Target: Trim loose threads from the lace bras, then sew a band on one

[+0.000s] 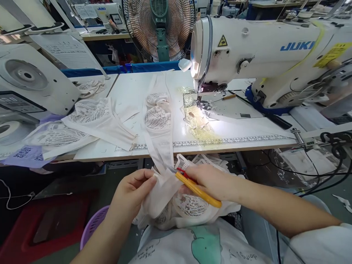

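My left hand point(134, 192) pinches the edge of a white lace bra piece point(162, 192) above my lap. My right hand point(210, 181) is closed around thread snips point(198, 189) with yellow and red on the handles; their tip touches the white fabric near my left fingers. A strip of white lace bra pieces point(158, 117) lies on the table and runs down over its edge to my hands. More white lace cups point(191, 205) are heaped on my lap below the snips.
A JUKI sewing machine point(247, 55) stands at the right, its lamp lit. Another machine point(35, 80) is at the left, with lace bra pieces point(90, 117) beside it. A fan point(162, 33) stands behind the table point(129, 88). A purple basket point(95, 223) sits below, left.
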`<state>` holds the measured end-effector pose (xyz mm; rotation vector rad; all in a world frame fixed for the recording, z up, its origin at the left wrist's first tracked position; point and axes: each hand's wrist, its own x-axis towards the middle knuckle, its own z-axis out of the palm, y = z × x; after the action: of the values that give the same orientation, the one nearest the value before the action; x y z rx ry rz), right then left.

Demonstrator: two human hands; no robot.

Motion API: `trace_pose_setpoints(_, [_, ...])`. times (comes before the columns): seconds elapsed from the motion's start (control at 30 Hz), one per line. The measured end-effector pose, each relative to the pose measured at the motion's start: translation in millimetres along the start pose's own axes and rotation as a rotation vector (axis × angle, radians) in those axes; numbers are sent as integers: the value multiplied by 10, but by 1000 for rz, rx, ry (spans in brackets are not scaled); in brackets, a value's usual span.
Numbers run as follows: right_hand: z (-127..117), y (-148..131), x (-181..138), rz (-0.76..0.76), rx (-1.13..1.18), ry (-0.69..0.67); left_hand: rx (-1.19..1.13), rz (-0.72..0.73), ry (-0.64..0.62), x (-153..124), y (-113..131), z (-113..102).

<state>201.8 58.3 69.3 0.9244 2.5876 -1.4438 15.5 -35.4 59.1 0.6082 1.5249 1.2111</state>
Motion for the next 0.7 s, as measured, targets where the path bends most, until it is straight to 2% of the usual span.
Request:
trace_pose_setpoints(0.07, [-50, -22, -19, -40, 85, 144, 99, 72, -6, -35, 11, 17])
trace_pose_setpoints(0.13, [-93, -84, -33, -73, 202, 217, 203, 155, -24, -74, 37, 59])
trace_pose_setpoints(0.27, [-92, -215, 10, -119, 309, 232, 241, 227, -66, -161, 106, 218])
trace_pose_setpoints(0.4, [-31, -216, 64, -109, 199, 253, 351, 250, -42, -216, 156, 340])
trace_pose_setpoints(0.47, [-45, -170, 21, -132, 173, 284, 500, 302, -80, -188, 165, 305])
trace_pose_setpoints(0.57, [-149, -61, -151, -167, 161, 371, 831, 428, -182, -73, 166, 118])
trace_pose_setpoints(0.63, [-241, 30, -299, -164, 136, 474, 1025, 470, -199, 9, 174, -30])
trace_pose_setpoints(0.7, [-316, 122, -428, -151, 88, 610, 1115, 448, -172, 55, 199, -131])
